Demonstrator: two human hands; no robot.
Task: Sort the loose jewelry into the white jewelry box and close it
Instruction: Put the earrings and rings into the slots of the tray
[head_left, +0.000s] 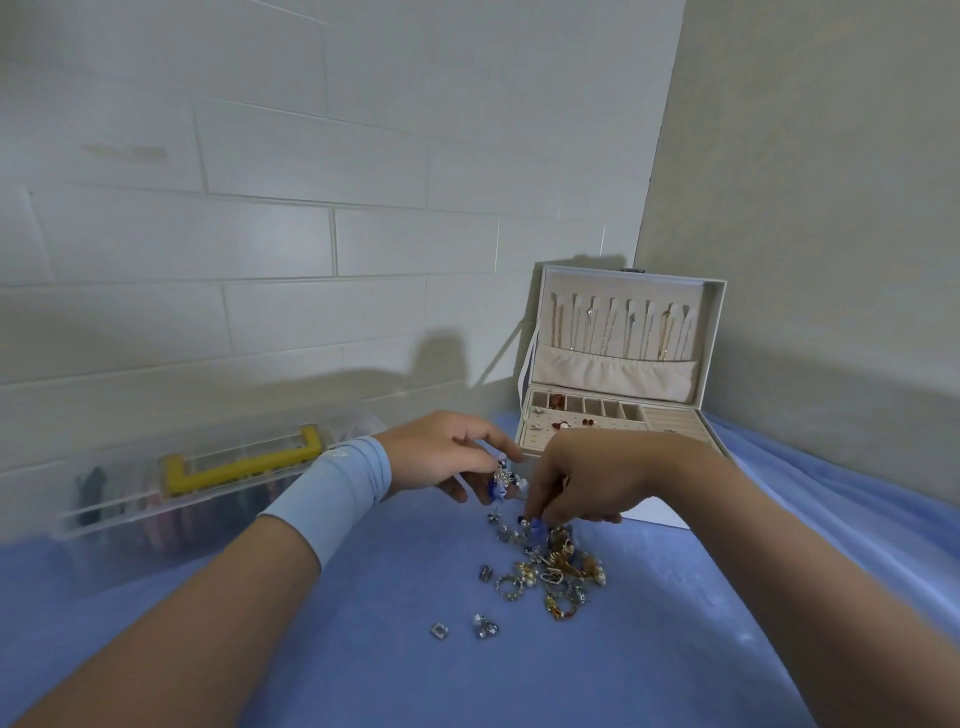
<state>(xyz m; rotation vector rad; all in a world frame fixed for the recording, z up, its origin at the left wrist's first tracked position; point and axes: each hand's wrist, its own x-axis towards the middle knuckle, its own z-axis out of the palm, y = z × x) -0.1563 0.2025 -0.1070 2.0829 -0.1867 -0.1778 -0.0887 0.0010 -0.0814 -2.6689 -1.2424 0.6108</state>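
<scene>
Left hand (441, 452) over the blue cloth (337, 649) on the counter, fingers curled, pinching a silver-and-blue piece (503, 477) between thumb and fingertips, just above the cloth. Pale blue sleeve band (332, 493) round the left wrist.

Right hand (587, 478) just beside the left, knuckles up, fingers bent down onto the far edge of the jewelry pile (558, 569). Fingertips at a small blue piece (537, 527); gripped or only touched, cannot tell.

Pile on the cloth, between the two forearms: gold and silver bits, some pearl-like beads, all tangled together. Two strays apart from it, nearer the camera and to the left: a square silver piece (439, 631) and a small silver cluster (485, 626), close to each other.

White jewelry box (670, 418) open at the back right of the counter, in the corner of the walls, directly behind the right hand and partly hidden by it. Lid (613, 374) standing upright, a row of necklaces (608, 327) hanging inside it above a fabric pocket. A few small red and silver pieces (558, 400) already in the tray's compartments and on its pegged panel.

Clear plastic organizer (130, 499) with a yellow handle (244, 462) at the left, against the tiled wall (260, 234), behind the left forearm.
</scene>
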